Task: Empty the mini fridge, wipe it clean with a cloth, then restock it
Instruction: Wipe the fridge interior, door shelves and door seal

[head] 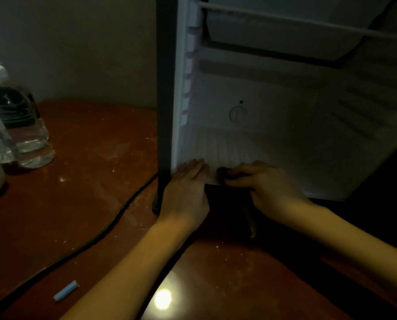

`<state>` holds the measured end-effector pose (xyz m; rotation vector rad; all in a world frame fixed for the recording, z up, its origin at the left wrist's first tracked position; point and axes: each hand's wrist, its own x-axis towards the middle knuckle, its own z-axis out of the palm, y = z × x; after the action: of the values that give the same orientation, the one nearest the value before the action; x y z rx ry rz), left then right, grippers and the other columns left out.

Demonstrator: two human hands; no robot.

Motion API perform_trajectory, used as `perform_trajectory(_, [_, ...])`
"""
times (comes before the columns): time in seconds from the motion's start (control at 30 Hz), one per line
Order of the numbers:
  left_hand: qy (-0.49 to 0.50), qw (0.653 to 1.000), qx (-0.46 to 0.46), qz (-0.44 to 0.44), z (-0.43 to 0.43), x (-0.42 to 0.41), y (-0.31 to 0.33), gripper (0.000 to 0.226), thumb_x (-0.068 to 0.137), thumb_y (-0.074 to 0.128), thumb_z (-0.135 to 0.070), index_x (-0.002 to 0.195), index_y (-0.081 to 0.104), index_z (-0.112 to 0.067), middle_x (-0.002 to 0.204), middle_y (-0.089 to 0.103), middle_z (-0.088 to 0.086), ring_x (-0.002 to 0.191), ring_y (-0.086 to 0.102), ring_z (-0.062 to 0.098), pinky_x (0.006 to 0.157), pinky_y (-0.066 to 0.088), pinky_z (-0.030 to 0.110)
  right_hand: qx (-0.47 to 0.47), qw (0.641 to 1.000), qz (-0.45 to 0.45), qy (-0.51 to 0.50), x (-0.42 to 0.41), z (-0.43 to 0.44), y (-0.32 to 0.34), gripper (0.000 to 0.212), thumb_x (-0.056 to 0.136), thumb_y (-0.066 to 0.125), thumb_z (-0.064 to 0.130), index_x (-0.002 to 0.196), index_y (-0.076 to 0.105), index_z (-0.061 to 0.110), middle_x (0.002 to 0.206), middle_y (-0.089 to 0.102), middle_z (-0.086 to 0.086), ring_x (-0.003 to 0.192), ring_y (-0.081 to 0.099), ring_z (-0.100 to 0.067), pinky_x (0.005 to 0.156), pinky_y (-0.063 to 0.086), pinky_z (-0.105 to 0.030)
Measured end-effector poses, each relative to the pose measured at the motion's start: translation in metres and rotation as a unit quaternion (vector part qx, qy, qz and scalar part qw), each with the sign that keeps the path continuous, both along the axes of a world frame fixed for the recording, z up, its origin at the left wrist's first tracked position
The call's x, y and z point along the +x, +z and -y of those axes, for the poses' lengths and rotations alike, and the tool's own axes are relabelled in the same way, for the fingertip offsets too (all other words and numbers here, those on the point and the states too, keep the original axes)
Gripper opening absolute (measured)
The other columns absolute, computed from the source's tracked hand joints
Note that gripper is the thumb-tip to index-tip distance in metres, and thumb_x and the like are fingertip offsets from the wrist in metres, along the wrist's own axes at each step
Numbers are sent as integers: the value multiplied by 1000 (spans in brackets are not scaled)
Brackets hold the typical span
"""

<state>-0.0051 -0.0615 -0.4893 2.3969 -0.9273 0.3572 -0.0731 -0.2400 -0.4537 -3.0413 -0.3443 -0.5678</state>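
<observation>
Down at the front lip of the open white mini fridge (273,107), which sits on the reddish-brown wooden counter (89,181) with nothing in view inside, the left hand (186,188) lies flat, fingers straight, on the ribbed floor by the left wall. The right hand (264,185) is curled at the same edge; too dark to tell if it's pinching a cloth or nothing. Looks like the wiping stage to me. Tip: work from the back wall forward, get into those floor ribs, and mind the black cable (114,218) and clear plastic water bottles (29,135) off to the left.
</observation>
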Motion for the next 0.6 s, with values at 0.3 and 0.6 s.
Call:
perform_trajectory(0.3, [-27,999,-44,5,35,6,6,39,93,45,-10,131,55,-8,140,51,6,129,47,18,103,35,21,-9,992,-64,-104,29,15,16,47,94,47,3,129,62,30,133,57,4,116,54,-22,87,40,-26])
perform_trajectory(0.6, [-41,995,-52,73,26,34,-5,35,77,52,1,103,74,-5,114,70,11,104,67,29,100,35,41,47,981,-70,-173,142,62,23,45,89,46,-8,125,64,12,139,54,-11,124,51,-32,106,37,-34])
